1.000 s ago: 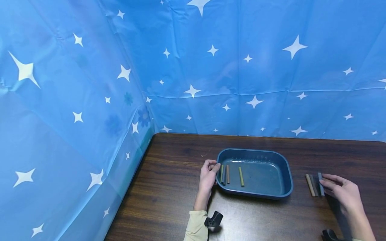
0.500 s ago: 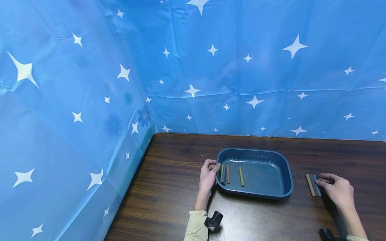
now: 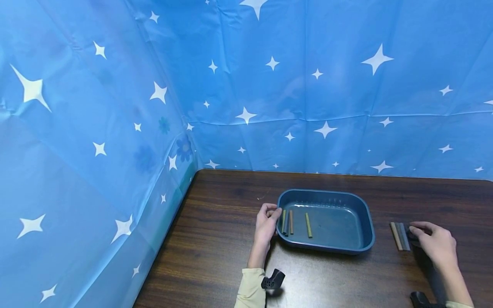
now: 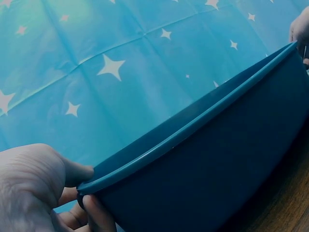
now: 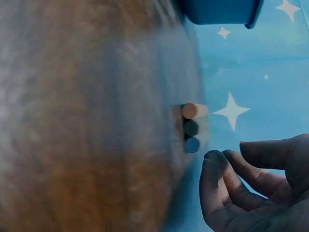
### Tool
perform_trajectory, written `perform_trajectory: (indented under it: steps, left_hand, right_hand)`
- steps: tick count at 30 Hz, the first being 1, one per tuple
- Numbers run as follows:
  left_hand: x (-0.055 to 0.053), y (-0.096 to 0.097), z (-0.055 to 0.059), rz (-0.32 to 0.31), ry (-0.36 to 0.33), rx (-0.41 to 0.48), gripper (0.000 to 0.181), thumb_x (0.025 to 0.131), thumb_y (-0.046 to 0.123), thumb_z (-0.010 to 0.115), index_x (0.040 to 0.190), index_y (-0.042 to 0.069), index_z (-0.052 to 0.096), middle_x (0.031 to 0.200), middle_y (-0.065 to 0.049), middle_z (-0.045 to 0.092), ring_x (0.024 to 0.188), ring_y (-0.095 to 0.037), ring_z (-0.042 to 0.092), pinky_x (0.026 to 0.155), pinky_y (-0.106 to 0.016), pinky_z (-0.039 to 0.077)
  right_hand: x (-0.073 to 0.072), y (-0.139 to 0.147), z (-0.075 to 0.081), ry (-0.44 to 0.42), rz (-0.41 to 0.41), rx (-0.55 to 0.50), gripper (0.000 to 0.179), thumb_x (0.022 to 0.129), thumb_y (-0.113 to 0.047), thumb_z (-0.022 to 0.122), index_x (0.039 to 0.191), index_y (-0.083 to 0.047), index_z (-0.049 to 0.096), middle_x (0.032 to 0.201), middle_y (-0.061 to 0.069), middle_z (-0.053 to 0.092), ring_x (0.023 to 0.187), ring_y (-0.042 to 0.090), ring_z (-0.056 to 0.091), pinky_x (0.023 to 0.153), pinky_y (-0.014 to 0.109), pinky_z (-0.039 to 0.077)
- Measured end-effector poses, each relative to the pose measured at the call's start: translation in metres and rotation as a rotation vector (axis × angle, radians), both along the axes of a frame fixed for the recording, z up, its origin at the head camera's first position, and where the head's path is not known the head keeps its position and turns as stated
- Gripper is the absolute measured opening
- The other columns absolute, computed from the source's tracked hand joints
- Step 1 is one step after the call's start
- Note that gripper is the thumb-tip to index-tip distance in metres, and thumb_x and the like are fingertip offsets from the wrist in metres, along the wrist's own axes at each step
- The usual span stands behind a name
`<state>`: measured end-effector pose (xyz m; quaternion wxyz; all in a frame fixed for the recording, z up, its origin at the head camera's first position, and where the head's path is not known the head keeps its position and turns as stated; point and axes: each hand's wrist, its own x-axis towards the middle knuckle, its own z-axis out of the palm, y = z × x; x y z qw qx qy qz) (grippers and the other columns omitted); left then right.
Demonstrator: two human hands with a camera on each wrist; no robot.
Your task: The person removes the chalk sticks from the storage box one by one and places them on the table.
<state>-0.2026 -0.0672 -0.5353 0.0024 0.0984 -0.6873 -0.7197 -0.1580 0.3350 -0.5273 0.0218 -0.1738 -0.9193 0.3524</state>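
My left hand [image 3: 265, 222] grips the left rim of a dark blue plastic basin [image 3: 323, 247]; in the left wrist view its thumb lies over the rim, with fingers beneath. Several round coloured sticks lie in the basin, among them a brown stick [image 3: 291, 222] and a yellow stick [image 3: 308, 225]. On the table to the right, a tan stick [image 3: 396, 236], a dark stick [image 5: 191, 127] and a blue-grey stick [image 3: 405, 236] lie side by side. Just right of these is my right hand [image 3: 435, 241], its thumb and bent fingers apart with nothing between them.
The dark wood table [image 3: 227, 239] reaches back to a blue curtain [image 3: 285, 94] with white stars, and another stretch of curtain closes off the left side. A black wrist camera [image 3: 273, 280] sits by the left sleeve.
My right hand has brought the blue-grey stick left against the dark one and let it go, then drawn back slightly right. The left hand and basin have stayed put.
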Motion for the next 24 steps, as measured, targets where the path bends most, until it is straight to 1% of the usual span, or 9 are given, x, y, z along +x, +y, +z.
perform_trajectory:
  steps: [3, 5, 10, 12, 15, 17, 19, 21, 24]
  left_hand:
    - [-0.001, -0.001, 0.000, -0.007, 0.001, -0.001, 0.024, 0.100, 0.012, 0.065, 0.118, -0.003, 0.060, 0.089, -0.013, 0.064, 0.051, -0.010, 0.043, 0.043, -0.021, 0.036]
    - [-0.001, -0.002, 0.000, -0.012, 0.003, -0.004, 0.024, 0.100, 0.013, 0.065, 0.118, -0.002, 0.060, 0.090, -0.014, 0.064, 0.051, -0.010, 0.044, 0.044, -0.021, 0.036]
    - [0.000, -0.003, 0.000, -0.015, 0.003, -0.009, 0.023, 0.101, 0.013, 0.065, 0.117, -0.002, 0.060, 0.092, -0.017, 0.065, 0.051, -0.010, 0.044, 0.045, -0.021, 0.037]
    - [0.000, -0.003, 0.001, -0.013, 0.002, -0.007, 0.023, 0.100, 0.012, 0.065, 0.117, -0.002, 0.060, 0.092, -0.018, 0.065, 0.051, -0.010, 0.043, 0.045, -0.022, 0.036]
    - [0.001, -0.002, 0.001, -0.010, 0.002, -0.006, 0.024, 0.100, 0.012, 0.065, 0.118, -0.003, 0.060, 0.093, -0.018, 0.065, 0.050, -0.010, 0.043, 0.045, -0.022, 0.036]
    - [0.001, -0.002, 0.001, -0.009, -0.001, -0.005, 0.025, 0.100, 0.013, 0.065, 0.119, -0.003, 0.060, 0.093, -0.018, 0.065, 0.051, -0.010, 0.043, 0.045, -0.023, 0.036]
    - [0.001, -0.001, 0.001, -0.009, -0.002, -0.003, 0.025, 0.100, 0.013, 0.065, 0.119, -0.003, 0.060, 0.093, -0.017, 0.065, 0.051, -0.010, 0.044, 0.045, -0.022, 0.037]
    - [0.002, -0.001, 0.001, -0.011, -0.005, 0.001, 0.026, 0.101, 0.013, 0.065, 0.119, -0.003, 0.060, 0.093, -0.017, 0.065, 0.051, -0.010, 0.044, 0.045, -0.022, 0.036]
    - [0.001, -0.001, 0.001, -0.014, -0.002, 0.007, 0.026, 0.101, 0.013, 0.065, 0.120, -0.004, 0.059, 0.092, -0.016, 0.065, 0.051, -0.010, 0.044, 0.044, -0.021, 0.036]
  right_hand:
    - [0.001, 0.000, 0.006, -0.004, -0.007, -0.010, 0.041, 0.108, -0.019, 0.051, 0.128, 0.016, 0.058, 0.129, 0.042, 0.055, 0.112, 0.058, 0.053, 0.083, 0.065, 0.044]
    - [0.001, -0.002, 0.011, -0.002, -0.010, -0.028, 0.044, 0.109, -0.021, 0.049, 0.130, 0.016, 0.057, 0.132, 0.042, 0.052, 0.116, 0.058, 0.051, 0.086, 0.066, 0.044]
    - [0.004, -0.011, 0.027, 0.026, 0.014, -0.062, 0.049, 0.111, -0.026, 0.044, 0.136, 0.015, 0.054, 0.136, 0.041, 0.051, 0.118, 0.057, 0.051, 0.083, 0.063, 0.046]
    - [0.005, -0.015, 0.032, 0.049, 0.035, -0.056, 0.049, 0.111, -0.027, 0.044, 0.135, 0.015, 0.055, 0.133, 0.041, 0.054, 0.113, 0.054, 0.054, 0.076, 0.056, 0.049]
    - [0.008, -0.021, 0.036, 0.085, 0.069, -0.050, 0.049, 0.111, -0.028, 0.045, 0.134, 0.013, 0.057, 0.124, 0.038, 0.060, 0.090, 0.035, 0.065, 0.065, 0.042, 0.050]
    - [0.009, -0.025, 0.039, 0.108, 0.082, -0.061, 0.049, 0.111, -0.029, 0.046, 0.133, 0.012, 0.059, 0.118, 0.035, 0.064, 0.078, 0.013, 0.063, 0.059, 0.031, 0.048]
    - [0.010, -0.030, 0.040, 0.128, 0.084, -0.080, 0.048, 0.111, -0.030, 0.046, 0.133, 0.011, 0.060, 0.116, 0.033, 0.065, 0.073, -0.002, 0.056, 0.057, 0.026, 0.048]
    - [0.011, -0.036, 0.040, 0.135, 0.062, -0.095, 0.049, 0.112, -0.031, 0.045, 0.135, 0.009, 0.060, 0.120, 0.031, 0.064, 0.076, -0.002, 0.056, 0.059, 0.029, 0.051]
    - [0.011, -0.043, 0.040, 0.133, 0.053, -0.126, 0.049, 0.112, -0.032, 0.043, 0.137, 0.008, 0.058, 0.126, 0.032, 0.061, 0.090, 0.020, 0.063, 0.064, 0.036, 0.050]
